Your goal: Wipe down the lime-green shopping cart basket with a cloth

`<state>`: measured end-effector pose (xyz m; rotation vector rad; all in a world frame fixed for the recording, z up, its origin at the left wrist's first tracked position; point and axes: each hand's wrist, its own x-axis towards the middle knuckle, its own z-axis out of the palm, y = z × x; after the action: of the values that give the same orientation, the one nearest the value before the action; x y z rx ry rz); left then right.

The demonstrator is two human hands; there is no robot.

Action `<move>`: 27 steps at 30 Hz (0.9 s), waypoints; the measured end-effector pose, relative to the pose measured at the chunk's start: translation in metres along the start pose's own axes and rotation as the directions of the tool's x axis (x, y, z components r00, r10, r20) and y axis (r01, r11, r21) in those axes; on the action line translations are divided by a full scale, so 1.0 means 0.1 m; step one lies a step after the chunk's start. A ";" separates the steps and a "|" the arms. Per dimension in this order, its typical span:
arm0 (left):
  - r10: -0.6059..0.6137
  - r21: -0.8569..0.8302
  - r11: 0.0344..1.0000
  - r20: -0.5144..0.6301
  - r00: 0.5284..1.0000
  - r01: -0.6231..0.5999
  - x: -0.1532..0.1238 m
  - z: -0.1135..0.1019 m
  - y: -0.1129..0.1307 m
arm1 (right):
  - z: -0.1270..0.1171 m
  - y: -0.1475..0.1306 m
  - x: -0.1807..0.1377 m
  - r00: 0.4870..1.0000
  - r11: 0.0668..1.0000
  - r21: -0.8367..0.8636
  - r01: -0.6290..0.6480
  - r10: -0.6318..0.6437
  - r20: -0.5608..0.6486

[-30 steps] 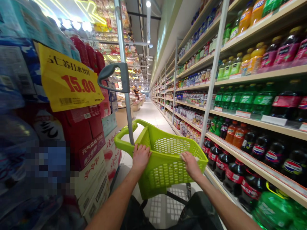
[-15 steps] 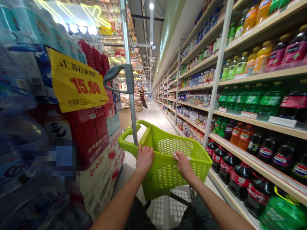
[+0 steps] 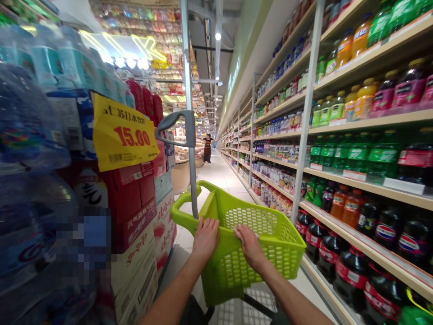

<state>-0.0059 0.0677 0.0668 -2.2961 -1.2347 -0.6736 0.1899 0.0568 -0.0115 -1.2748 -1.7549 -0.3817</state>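
Observation:
A lime-green shopping cart (image 3: pixel 233 262) with perforated basket walls stands in front of me. My left hand (image 3: pixel 207 234) rests on its near rim by the handle end, fingers curled over the edge. Further right on the same rim, my right hand (image 3: pixel 249 243) is closed around a small wadded white cloth or tissue (image 3: pixel 237 231), pressed to the plastic. Most of that wad is hidden under the fingers. A metal pole (image 3: pixel 188 67) with a grey loop handle (image 3: pixel 176 128) rises beside the cart's left end. The basket's visible inside shows only green plastic.
Shelves of drink bottles (image 3: pixel 358 151) line the right side, close to the cart. On the left are stacked drink cartons (image 3: pixel 138 225), wrapped bottles (image 3: pixel 30 180) and a yellow price sign (image 3: pixel 123 135). A person (image 3: pixel 207 149) stands far down the tiled aisle (image 3: pixel 219 171).
My right hand has slid left along the rim with the white wad, nearer my left hand. The left hand keeps its place on the rim. The distant person has turned and changed stance.

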 end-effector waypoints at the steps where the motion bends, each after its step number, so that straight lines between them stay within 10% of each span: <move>1: 0.008 0.006 1.000 0.004 1.000 -0.008 -0.01 0.01 -0.04 | -0.09 0.17 -0.08 1.000 1.000 -0.018 -0.022 0.022 -0.008; 6: 0.006 0.035 0.999 0.014 1.000 -0.006 -0.05 0.06 -0.10 | -0.49 0.70 -0.31 0.974 0.974 -0.106 -0.199 0.185 -0.128; 14: 0.048 -0.055 0.997 0.025 0.999 -0.046 -0.06 -0.06 -0.07 | 0.22 -0.42 0.23 0.999 0.995 0.091 0.050 -0.050 -0.008; 22: -0.280 -0.073 0.960 -0.161 0.946 0.271 -0.11 -0.26 -0.47 | -0.48 0.31 -0.10 0.985 0.985 0.030 -0.171 0.171 -0.010; 27: -0.232 -0.049 0.972 -0.092 0.968 0.228 -0.09 -0.20 -0.48 | 0.01 -0.48 0.35 0.996 0.988 0.136 -0.079 0.074 0.045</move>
<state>-0.0549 0.0741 0.0836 -2.1401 -1.4664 -0.8858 0.1457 0.0585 0.0280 -1.2542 -1.7290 -0.1887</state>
